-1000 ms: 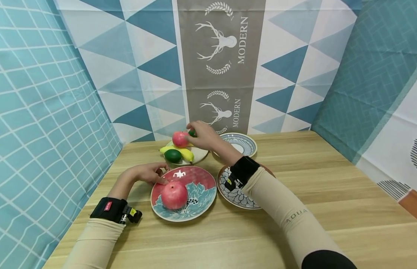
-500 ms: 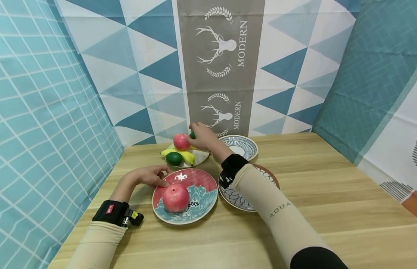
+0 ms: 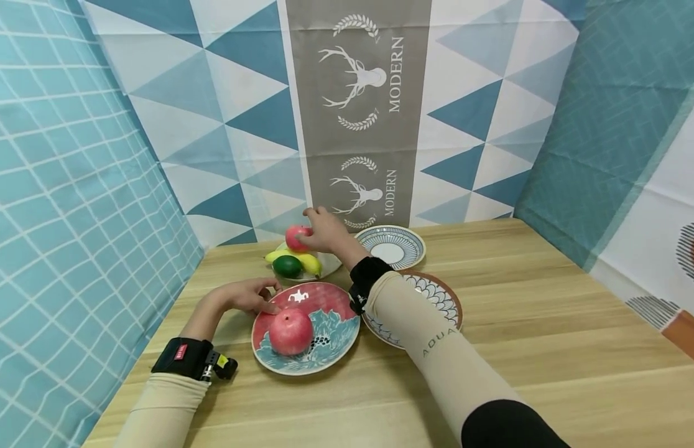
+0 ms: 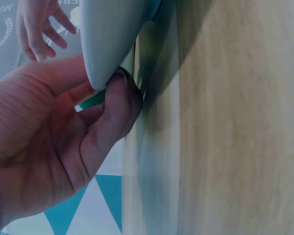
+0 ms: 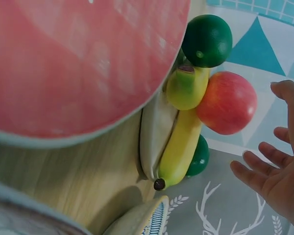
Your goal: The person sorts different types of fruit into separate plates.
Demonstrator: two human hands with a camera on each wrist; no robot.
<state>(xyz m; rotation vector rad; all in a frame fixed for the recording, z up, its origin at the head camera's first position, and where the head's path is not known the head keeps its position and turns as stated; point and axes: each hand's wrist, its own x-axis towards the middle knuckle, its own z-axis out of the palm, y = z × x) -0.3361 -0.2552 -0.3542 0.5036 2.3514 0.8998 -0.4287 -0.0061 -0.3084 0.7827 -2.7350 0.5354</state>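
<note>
My left hand [image 3: 245, 295] pinches the left rim of a red and teal plate [image 3: 330, 300], thumb on top and fingers curled under it in the left wrist view. A large pinkish-red round fruit [image 3: 291, 331] sits on that plate. My right hand [image 3: 329, 234] hovers by the cream plate [image 3: 331, 262] behind, fingers spread and holding nothing in the right wrist view. On this plate lie bananas [image 5: 181, 147], a red apple [image 5: 227, 103], a dark green oval fruit [image 3: 288, 266] and another dark green fruit [image 5: 199, 156], partly hidden behind a banana.
A blue-striped plate [image 3: 389, 247] stands at the back, right of the cream one. A brown-rimmed flower-patterned plate [image 3: 436, 297] lies partly under my right forearm. Patterned cloths [image 3: 257, 93] hang behind and beside the wooden table [image 3: 548, 311].
The dark green fruit seen earlier at my right fingers no longer shows there. That hand has opened and shifted slightly. My left hand keeps its hold on the plate rim.
</note>
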